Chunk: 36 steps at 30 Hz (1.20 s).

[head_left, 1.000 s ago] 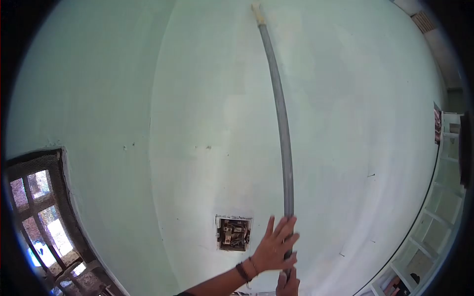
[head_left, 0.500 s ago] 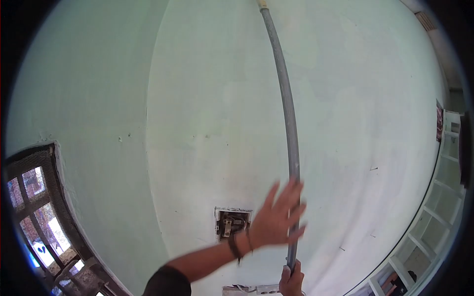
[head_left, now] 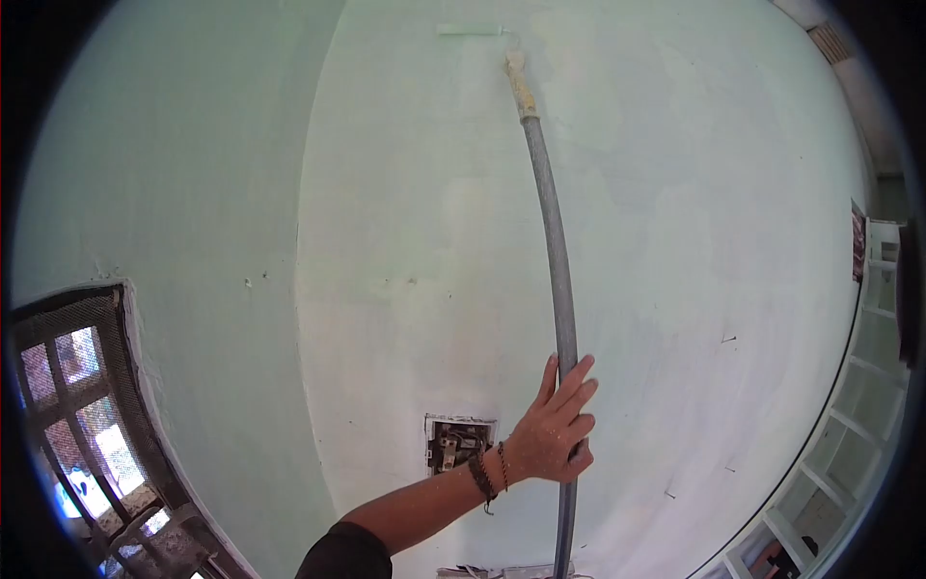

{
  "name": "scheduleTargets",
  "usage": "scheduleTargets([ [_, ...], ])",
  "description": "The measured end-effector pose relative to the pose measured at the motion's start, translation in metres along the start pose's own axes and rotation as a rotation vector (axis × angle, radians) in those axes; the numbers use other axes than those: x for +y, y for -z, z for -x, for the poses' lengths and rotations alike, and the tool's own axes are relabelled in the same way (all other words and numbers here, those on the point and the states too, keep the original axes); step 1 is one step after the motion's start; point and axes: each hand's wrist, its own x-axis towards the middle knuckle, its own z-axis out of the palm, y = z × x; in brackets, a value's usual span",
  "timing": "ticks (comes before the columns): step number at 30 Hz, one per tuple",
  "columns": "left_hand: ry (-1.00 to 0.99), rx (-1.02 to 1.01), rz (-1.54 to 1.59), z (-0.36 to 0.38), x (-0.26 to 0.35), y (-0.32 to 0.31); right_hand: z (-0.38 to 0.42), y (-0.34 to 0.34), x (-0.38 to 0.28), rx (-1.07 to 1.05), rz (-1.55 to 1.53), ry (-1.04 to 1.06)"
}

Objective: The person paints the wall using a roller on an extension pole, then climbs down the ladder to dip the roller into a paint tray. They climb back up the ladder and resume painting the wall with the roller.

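A paint roller (head_left: 471,30) lies against the pale green wall near the top of the view. Its worn, cream-coloured handle (head_left: 522,89) is fixed to the end of a long grey pole (head_left: 554,232), which looks slightly curved in this wide view. My left hand (head_left: 554,432) is around the lower part of the pole, with some fingers partly extended and others curled over it. Dark bracelets circle that wrist. Below my hand, the pole runs out of the bottom edge. My right hand is outside the view.
An open electrical box (head_left: 457,446) with exposed fittings sits in the wall behind my left wrist. A barred, meshed window (head_left: 82,415) is at lower left. White shelving (head_left: 837,473) lines the right side. Nails (head_left: 729,339) stick out of the wall.
The pole has moved down, bringing the roller and its handle into view. My left hand, loosely spread and blurred before, now grips the pole. My right hand has dropped out of sight.
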Motion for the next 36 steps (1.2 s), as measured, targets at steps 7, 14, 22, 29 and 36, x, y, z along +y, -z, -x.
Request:
scheduleTargets([
  [7,-0.102,0.100,-0.088,-0.077,-0.057,0.046,-0.063,-0.001,-0.071,0.139,0.018,0.273],
  [14,-0.084,0.113,-0.069,-0.056,-0.074,0.039,-0.060,-0.002,-0.084,-0.024,-0.386,0.040],
  [22,0.037,0.189,0.212,0.046,0.012,-0.041,0.013,0.001,0.020,0.140,-0.025,-0.292],
  [29,-0.154,0.351,0.209,0.006,0.000,-0.025,-0.006,-0.008,0.010,0.013,-0.209,-0.313],
  [36,-0.227,0.378,-0.115,-0.065,-0.084,-0.026,-0.070,-0.019,-0.070,-0.024,-0.194,-0.198],
])
